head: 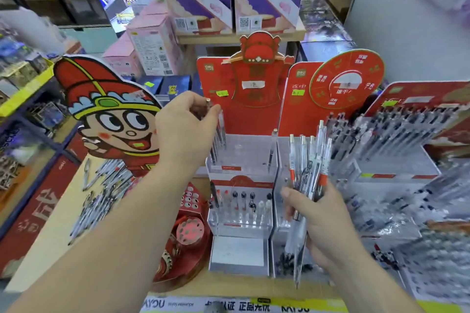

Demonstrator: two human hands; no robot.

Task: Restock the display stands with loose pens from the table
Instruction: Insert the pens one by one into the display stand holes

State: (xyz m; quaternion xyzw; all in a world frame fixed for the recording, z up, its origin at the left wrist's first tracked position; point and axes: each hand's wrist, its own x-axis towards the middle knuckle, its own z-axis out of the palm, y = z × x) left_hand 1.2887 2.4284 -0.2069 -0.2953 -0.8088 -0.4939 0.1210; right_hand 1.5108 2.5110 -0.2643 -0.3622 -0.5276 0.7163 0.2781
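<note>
A bundle of pens (pixel 309 160) is gripped upright in the right hand (pixel 328 221), close in, before the clear display stand (pixel 244 150). At the stand's back-left corner, a single pen (pixel 208 103) is pinched by the left hand (pixel 185 129). Loose pens (pixel 101 185) are seen scattered on the table (pixel 58 231), left.

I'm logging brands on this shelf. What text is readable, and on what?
"deli": red cardboard backboard of the middle pen stand.
"连中": neighbouring red backboard on its right.
"KAYOU": white printed strip along the bottom of the view.
Green price stickers, handwritten white label: too blurred to read.
</note>
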